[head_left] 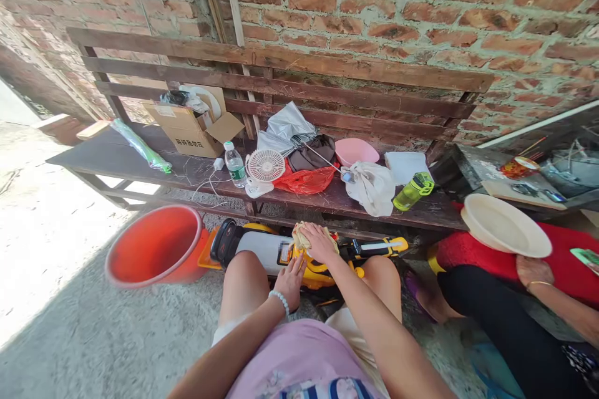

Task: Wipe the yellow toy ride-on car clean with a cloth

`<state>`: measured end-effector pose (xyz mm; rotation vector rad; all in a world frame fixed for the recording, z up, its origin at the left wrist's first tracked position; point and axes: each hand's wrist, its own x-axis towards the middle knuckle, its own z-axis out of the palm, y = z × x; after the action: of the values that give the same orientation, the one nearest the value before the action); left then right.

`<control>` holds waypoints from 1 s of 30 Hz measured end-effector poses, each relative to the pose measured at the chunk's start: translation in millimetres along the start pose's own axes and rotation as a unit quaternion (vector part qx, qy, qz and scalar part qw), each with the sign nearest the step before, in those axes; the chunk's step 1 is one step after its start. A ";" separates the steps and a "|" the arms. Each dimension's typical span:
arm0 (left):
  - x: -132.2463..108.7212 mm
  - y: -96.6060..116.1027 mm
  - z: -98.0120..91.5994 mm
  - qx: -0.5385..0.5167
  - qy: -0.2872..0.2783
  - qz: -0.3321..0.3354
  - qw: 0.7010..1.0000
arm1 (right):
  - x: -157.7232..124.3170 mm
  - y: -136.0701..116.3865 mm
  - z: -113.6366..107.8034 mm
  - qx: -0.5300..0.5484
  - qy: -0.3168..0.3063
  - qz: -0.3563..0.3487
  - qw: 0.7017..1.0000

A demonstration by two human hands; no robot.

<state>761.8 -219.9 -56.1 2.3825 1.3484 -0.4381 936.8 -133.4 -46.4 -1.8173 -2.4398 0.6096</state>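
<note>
A yellow, white and black machine (262,248) lies sideways in front of my knees, with a black round part at its left end and a yellow-tipped arm at its right. Its exact kind I cannot tell. My right hand (321,244) presses a crumpled tan cloth (302,238) onto the machine's yellow middle, fingers bent over the cloth. Just below, my left hand (289,283) rests with fingers stretched out on the yellow part, holding nothing that I can see.
A wooden bench (215,193) carries a cardboard box (187,140), water bottle (235,165), fan (265,166), pink basin (356,151) and green bottle (414,191). An orange tub (156,246) stands left. At right, another person's hand (535,274) touches a cream plate (508,224).
</note>
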 end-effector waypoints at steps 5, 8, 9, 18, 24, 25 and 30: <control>-0.9 -1.0 -2.6 0.006 0.000 0.011 1.000 | -4.0 -8.0 -0.5 -0.030 0.060 0.142 0.988; -1.1 -2.2 -2.1 0.006 -0.005 0.011 1.000 | -18.3 -5.1 -1.1 -0.027 0.056 0.220 0.974; -0.9 -2.4 -1.1 0.003 -0.005 0.009 1.000 | -25.8 -3.1 0.0 -0.021 0.050 0.236 0.970; 6.4 1.5 18.9 -0.023 0.038 0.002 0.999 | -105.3 -18.5 36.8 0.002 -0.004 0.263 0.965; 9.6 3.4 22.0 -0.037 0.078 0.004 0.996 | -122.5 -8.2 4.9 0.118 0.046 0.188 0.974; 9.7 2.8 23.0 -0.039 0.075 0.013 0.996 | -124.0 0.3 -5.8 0.115 0.082 0.186 0.972; 10.8 -1.5 30.5 -0.035 0.051 0.035 0.997 | -116.1 53.9 -52.0 0.038 0.230 0.205 0.951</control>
<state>763.2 -225.1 -88.1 2.4152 1.2960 -0.2486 1035.9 -213.6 6.8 -2.1530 -1.7387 0.2427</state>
